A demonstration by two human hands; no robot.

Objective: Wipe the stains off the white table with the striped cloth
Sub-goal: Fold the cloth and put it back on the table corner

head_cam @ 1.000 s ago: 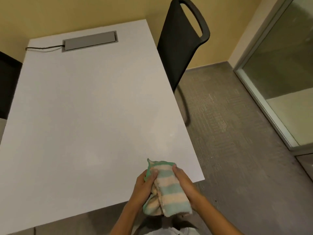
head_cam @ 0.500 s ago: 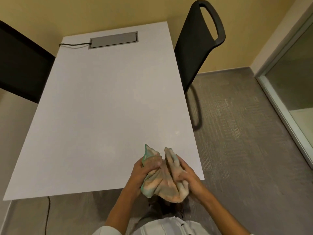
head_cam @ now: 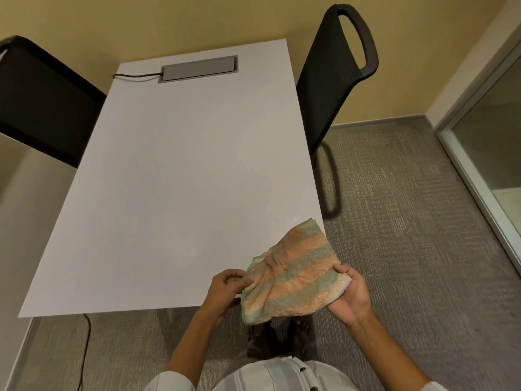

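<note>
Striped cloth [head_cam: 293, 275]: orange and green bands, spread open between the two hands, held in the air over the near right corner of the counter; its far corner overlaps the counter's right edge, its near edge hangs past the counter's front edge.

Left hand [head_cam: 227, 286]: pinching the cloth's left edge, fingers curled closed on the bunched fabric, positioned over the counter's front edge.

Right hand [head_cam: 349, 297]: palm up, thumb pressed on the cloth's right corner, gripping it from below; sits off the counter, over the carpet.

Counter [head_cam: 169, 193]: white rectangular top, extending away from both hands. Faint pale smudges show ahead of the hands, near the right edge; too faint to describe further.

Grey panel [head_cam: 198, 69]: set into the counter at its far end, well ahead of the left hand, with a dark cable [head_cam: 135, 75] leaving its left side.

Black chair [head_cam: 335, 77]: beyond the right hand, beside the counter's right edge.

Second black chair [head_cam: 42, 103]: far to the left of the left hand, against the counter's left side.

Carpet [head_cam: 408, 221]: grey, beneath and to the right of the right hand.
</note>
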